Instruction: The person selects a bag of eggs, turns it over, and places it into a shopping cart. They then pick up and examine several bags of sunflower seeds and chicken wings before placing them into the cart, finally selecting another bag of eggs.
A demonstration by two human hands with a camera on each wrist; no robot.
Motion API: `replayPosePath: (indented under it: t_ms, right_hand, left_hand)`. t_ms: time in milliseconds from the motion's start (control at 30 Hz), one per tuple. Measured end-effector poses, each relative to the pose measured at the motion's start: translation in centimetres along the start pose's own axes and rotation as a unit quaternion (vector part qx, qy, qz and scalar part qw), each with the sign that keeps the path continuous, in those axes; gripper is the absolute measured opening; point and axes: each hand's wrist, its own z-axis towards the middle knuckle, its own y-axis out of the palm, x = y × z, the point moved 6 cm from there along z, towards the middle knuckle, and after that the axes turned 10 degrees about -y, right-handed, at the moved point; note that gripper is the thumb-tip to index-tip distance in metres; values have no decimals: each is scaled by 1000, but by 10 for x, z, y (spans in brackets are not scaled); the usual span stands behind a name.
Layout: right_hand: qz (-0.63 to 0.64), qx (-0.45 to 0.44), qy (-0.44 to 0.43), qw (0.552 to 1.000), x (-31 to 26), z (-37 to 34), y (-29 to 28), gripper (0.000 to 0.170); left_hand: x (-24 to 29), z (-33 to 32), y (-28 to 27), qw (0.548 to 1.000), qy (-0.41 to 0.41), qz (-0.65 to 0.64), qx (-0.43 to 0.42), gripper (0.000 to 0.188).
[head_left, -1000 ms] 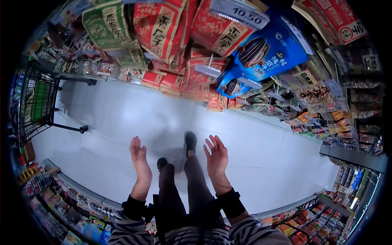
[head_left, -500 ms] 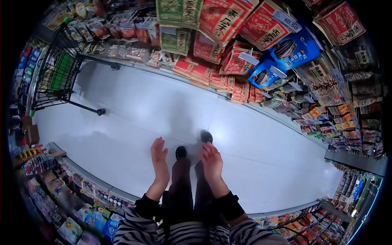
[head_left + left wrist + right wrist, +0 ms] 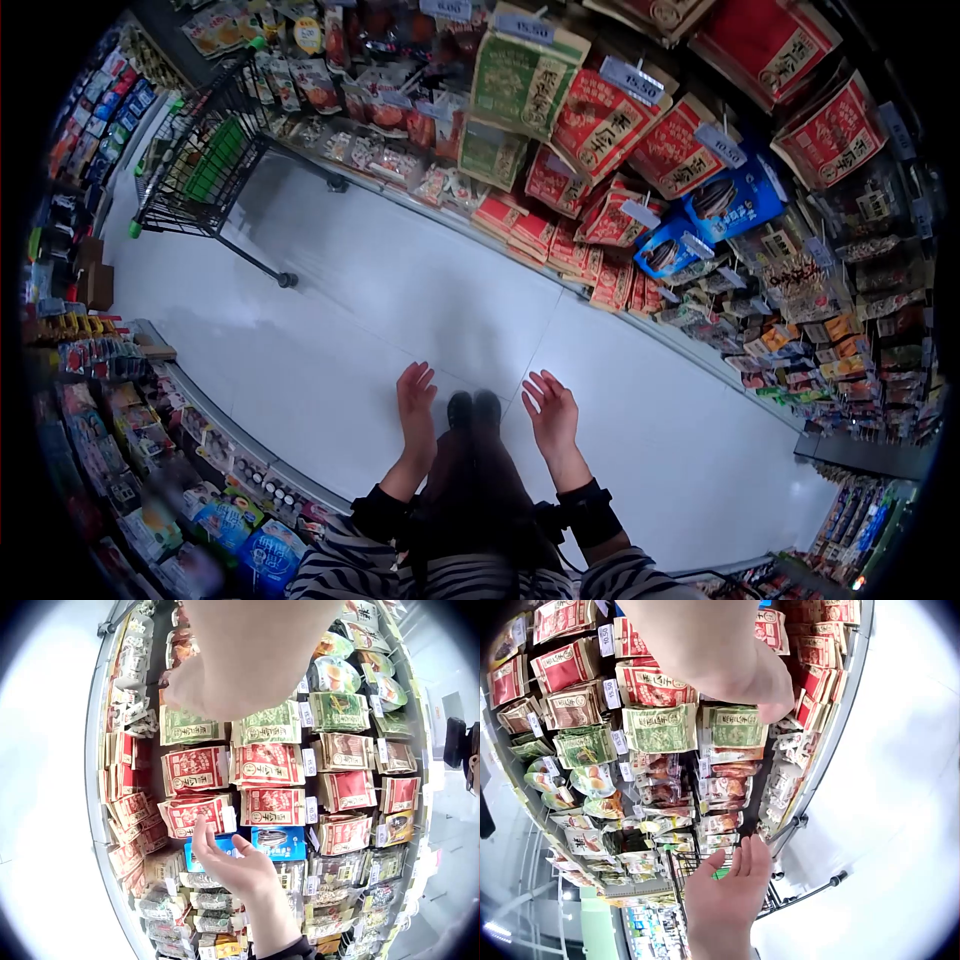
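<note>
Looks like the getting-ready step: left hand and right hand both empty, fingers loose, held out over the floor. Red snack bags hang ahead, not touching either; grabbing one would probably take a proper reach forward.

Free room over floor btwn & ahead of both hands, but hanging red pkts w/ jutting price tags block fwd/R, cart stands fwd-L, & stocked shelf hems in L side.

Left grip, right grip, cart, red packets
</note>
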Motion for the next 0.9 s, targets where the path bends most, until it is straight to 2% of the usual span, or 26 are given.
replayPosePath:
  t_ms: [33,133,367,567,700,900]
  right_hand:
    - [15,-34,9,999,-2,-3,0,41]
    - [11,-51,12,999,-29,-20,10,41]
    - [24,-73,-18,997,-96,-33,1,32]
    - [46,-65,-50,996,-127,-7,-8,29]
    - [63,-49,-25,996,-118,7,34,30]
    - [41,-100,15,994,-57,30,144,27]
  left_hand:
    - [6,-3,2,1000,6,-12,-2,38]
    - [26,-18,5,1000,17,5,8,40]
    - [99,-44,-5,993,109,-1,45,41]
    - [160,-60,-33,983,143,-47,105,39]
    - [191,-57,-61,971,171,-91,139,41]
    - [235,-5,-127,965,181,-112,152,41]
